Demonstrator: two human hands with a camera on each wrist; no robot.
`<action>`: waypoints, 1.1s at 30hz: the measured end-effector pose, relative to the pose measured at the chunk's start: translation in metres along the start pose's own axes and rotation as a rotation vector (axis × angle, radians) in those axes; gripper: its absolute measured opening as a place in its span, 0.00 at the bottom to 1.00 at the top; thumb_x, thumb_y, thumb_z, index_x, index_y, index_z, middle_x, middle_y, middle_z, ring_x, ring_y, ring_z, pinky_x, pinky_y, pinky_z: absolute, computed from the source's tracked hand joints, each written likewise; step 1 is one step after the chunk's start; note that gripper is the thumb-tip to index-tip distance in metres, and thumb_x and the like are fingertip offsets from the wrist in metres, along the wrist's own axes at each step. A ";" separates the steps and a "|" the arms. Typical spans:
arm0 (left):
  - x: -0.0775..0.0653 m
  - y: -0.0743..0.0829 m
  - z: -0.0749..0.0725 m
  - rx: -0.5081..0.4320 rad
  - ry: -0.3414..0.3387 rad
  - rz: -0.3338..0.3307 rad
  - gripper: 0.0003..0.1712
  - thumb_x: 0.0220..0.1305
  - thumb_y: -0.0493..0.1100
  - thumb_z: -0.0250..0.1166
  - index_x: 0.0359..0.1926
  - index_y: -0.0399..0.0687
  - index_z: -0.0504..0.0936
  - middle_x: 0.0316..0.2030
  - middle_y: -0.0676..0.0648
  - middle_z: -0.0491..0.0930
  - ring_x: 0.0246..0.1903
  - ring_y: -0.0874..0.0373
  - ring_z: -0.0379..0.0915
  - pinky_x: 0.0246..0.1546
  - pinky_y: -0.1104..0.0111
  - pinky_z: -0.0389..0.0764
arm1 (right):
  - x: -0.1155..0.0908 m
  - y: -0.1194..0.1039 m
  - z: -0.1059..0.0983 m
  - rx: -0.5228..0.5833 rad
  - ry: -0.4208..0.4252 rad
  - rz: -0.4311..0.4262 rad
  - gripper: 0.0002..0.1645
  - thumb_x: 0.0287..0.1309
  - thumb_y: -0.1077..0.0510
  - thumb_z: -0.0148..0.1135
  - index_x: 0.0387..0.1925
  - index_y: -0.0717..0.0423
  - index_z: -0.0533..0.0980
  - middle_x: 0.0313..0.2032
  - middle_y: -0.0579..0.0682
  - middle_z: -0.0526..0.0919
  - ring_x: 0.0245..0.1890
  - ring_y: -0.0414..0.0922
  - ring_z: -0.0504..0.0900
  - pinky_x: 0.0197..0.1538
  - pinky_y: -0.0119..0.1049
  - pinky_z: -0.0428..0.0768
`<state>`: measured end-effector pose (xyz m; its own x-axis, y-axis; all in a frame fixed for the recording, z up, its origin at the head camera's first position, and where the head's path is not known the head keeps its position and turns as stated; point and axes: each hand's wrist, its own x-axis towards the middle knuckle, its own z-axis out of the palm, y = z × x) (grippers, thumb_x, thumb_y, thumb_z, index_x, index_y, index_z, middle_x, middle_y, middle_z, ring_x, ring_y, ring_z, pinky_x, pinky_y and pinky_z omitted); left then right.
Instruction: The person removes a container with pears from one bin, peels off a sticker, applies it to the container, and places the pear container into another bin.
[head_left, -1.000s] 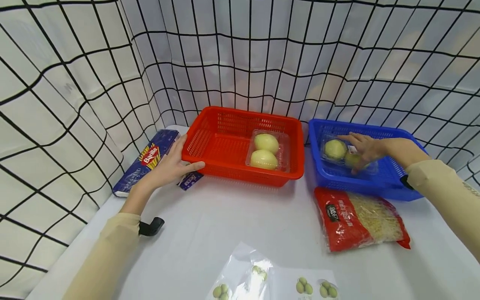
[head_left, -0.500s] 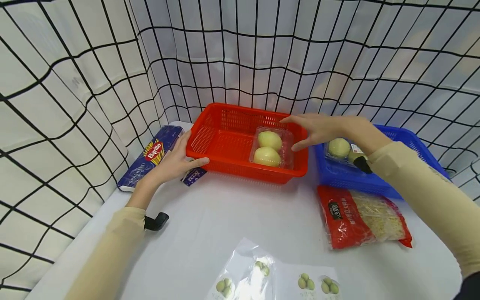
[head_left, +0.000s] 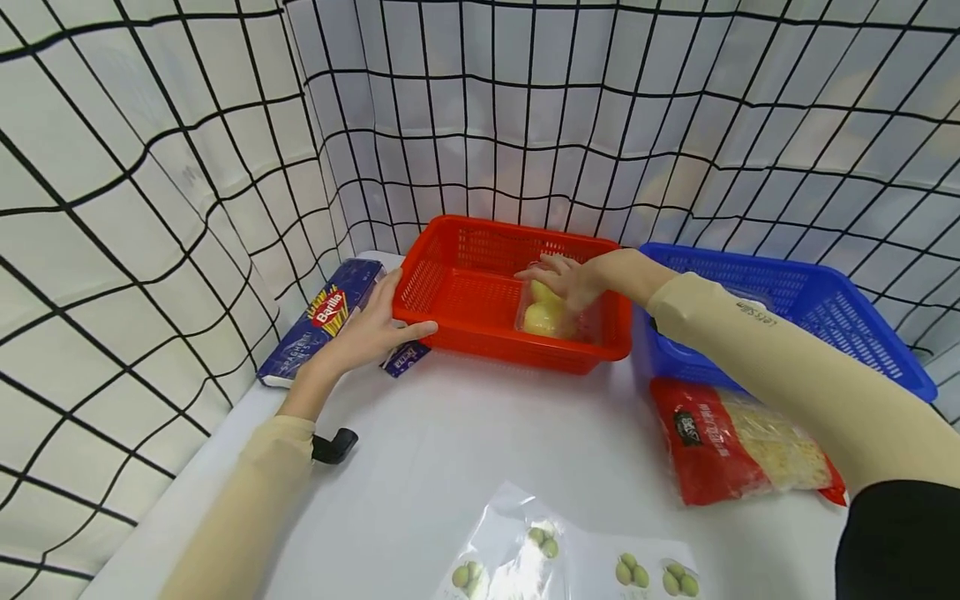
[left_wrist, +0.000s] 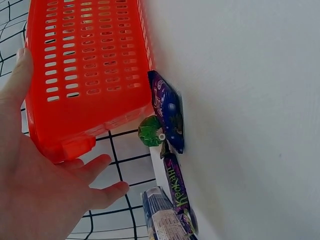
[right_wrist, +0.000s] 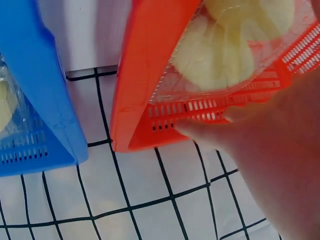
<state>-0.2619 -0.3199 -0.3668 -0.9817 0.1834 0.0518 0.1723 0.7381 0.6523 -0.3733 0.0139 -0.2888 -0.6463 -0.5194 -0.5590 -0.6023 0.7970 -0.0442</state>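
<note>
My left hand rests at the left front corner of the red basket, thumb along the front and fingers at the left end. In the left wrist view, that hand's fingers are spread and fairly straight beside the red wall. My right hand reaches into the red basket, over a clear plastic pack of pale yellow round fruit. In the right wrist view, its fingers extend near the pack's edge without curling round it. The hand hides part of the pack.
A blue basket stands to the right, its fruit pack mostly behind my sleeve. Before it lies a red-and-clear food bag. A blue spaghetti box and small wrapped sweets lie left. Printed fruit sheets lie in front; black netting rises behind.
My right hand has moved left from over the blue basket's fruit pack to over the pack in the red basket. My left hand stays at the red basket's corner.
</note>
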 end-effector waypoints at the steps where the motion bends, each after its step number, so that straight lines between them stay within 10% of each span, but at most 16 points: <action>1: 0.000 0.000 0.000 0.005 0.001 -0.003 0.66 0.63 0.73 0.63 0.83 0.56 0.30 0.83 0.42 0.33 0.82 0.36 0.35 0.73 0.25 0.32 | 0.002 0.000 0.000 0.002 -0.004 0.027 0.72 0.52 0.39 0.75 0.81 0.31 0.33 0.81 0.60 0.28 0.82 0.65 0.32 0.78 0.74 0.45; 18: 0.001 0.002 -0.003 0.037 -0.009 -0.021 0.68 0.62 0.75 0.62 0.83 0.55 0.29 0.84 0.43 0.30 0.82 0.37 0.33 0.74 0.27 0.32 | 0.007 -0.052 -0.027 0.086 -0.019 0.236 0.59 0.68 0.23 0.45 0.83 0.45 0.32 0.82 0.59 0.50 0.74 0.58 0.67 0.77 0.60 0.65; 26: 0.007 0.006 -0.007 0.032 0.016 -0.003 0.68 0.61 0.75 0.63 0.83 0.55 0.32 0.84 0.44 0.33 0.82 0.38 0.36 0.75 0.27 0.32 | 0.011 -0.011 -0.037 0.082 0.080 -0.032 0.62 0.59 0.28 0.65 0.82 0.34 0.40 0.81 0.58 0.46 0.81 0.61 0.45 0.76 0.72 0.57; 33: 0.000 0.001 -0.002 0.021 0.001 -0.014 0.68 0.60 0.75 0.63 0.83 0.56 0.31 0.84 0.44 0.33 0.82 0.38 0.36 0.75 0.27 0.32 | 0.033 -0.014 -0.014 0.154 0.057 -0.096 0.69 0.53 0.33 0.74 0.81 0.28 0.36 0.81 0.58 0.40 0.81 0.62 0.41 0.75 0.70 0.61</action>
<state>-0.2619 -0.3206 -0.3643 -0.9841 0.1721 0.0432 0.1599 0.7544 0.6366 -0.3930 -0.0186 -0.2950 -0.6175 -0.6080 -0.4991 -0.5864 0.7787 -0.2231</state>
